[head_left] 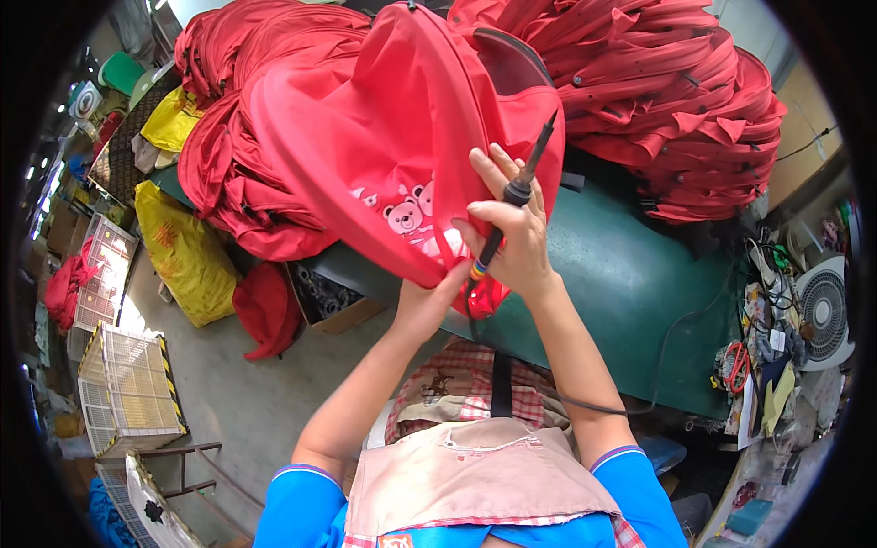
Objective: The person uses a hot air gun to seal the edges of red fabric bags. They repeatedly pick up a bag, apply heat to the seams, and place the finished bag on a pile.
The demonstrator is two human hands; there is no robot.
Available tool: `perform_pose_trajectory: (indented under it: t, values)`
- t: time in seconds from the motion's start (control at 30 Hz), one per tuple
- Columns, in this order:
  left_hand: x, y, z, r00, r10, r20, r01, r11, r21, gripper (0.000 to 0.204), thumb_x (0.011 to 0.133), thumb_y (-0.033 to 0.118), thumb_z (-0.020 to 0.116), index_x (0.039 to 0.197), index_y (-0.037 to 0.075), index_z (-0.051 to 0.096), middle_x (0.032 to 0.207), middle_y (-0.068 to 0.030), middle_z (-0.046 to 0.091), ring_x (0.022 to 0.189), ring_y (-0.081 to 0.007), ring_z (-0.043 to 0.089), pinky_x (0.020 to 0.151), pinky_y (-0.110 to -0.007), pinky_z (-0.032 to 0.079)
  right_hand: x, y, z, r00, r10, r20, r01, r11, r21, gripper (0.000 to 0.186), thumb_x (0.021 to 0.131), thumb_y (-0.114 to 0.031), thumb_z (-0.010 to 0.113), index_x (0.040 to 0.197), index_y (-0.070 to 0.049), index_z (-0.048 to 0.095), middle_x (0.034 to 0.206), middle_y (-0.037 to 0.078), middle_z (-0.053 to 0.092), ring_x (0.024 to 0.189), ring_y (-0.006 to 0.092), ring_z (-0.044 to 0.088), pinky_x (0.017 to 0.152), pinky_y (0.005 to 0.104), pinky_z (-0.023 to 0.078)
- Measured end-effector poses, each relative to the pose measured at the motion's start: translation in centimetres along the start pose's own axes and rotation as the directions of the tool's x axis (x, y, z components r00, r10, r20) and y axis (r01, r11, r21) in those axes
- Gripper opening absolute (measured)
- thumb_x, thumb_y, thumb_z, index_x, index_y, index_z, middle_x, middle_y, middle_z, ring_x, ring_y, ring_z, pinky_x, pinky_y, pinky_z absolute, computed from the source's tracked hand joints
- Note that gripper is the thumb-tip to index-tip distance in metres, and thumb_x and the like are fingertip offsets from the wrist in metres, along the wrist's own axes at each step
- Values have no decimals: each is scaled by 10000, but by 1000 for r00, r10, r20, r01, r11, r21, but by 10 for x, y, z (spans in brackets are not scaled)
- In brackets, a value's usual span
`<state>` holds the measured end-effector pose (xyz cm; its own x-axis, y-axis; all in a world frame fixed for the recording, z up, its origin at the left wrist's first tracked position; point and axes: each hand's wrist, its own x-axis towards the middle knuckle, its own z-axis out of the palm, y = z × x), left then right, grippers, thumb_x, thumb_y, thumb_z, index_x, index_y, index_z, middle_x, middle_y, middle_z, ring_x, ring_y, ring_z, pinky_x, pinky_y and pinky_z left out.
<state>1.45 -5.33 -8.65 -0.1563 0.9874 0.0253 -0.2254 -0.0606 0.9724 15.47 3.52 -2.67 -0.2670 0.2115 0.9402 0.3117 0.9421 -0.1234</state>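
Observation:
A red fabric bag (338, 119) with printed cartoon bears and piped edges stands in front of me over the table. My left hand (423, 309) is closed on its lower edge, thumb on top. In my right hand (519, 242) is a soldering iron (518, 190) with a black handle, its dark pointed tip directed up and away from me. Colored bands ring the handle's lower end. The iron's tip appears apart from the cloth. Some fingers of the right hand lie beside the bag's edge; whether they also grip it I cannot tell.
Red fabric pieces are heaped at the far right (667, 100) and far left (265, 46) of the green table (630, 283). The iron's black cord (594, 407) runs past my right forearm. A yellow bag (183, 256), wire crate (132, 388) and open carton (343, 315) stand left; a fan (825, 312) is right.

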Motion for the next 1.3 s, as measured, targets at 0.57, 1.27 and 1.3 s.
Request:
perform_pose_trajectory:
  t: [0.57, 1.27, 1.3]
  values:
    - [51, 36, -2, 922, 388, -1, -376, 895, 241, 216, 908, 100, 741, 1061, -41, 687, 999, -85, 746, 908, -146, 697, 814, -308, 540, -55, -101, -53, 768, 567, 299, -635, 734, 241, 226, 922, 13, 611, 1124, -6, 710, 766, 73, 648, 633, 116, 612, 606, 256, 505]
    - [40, 20, -8, 940, 340, -40, -321, 916, 240, 245, 905, 112, 754, 1079, -40, 670, 1010, -69, 726, 927, -134, 668, 844, -307, 516, -9, -5, -111, 655, 636, 408, -646, 189, 740, 305, 1063, -280, 472, 1078, -5, 603, 686, 101, 675, 505, 138, 626, 620, 293, 573]
    - [36, 22, -8, 946, 321, -38, -303, 922, 244, 302, 903, 120, 762, 1131, -41, 646, 1070, -65, 704, 974, -137, 648, 883, -308, 502, -7, 7, -100, 616, 773, 152, -635, 374, 676, 265, 1068, -252, 464, 1114, -10, 562, 808, 123, 697, 643, 158, 665, 720, 312, 575]
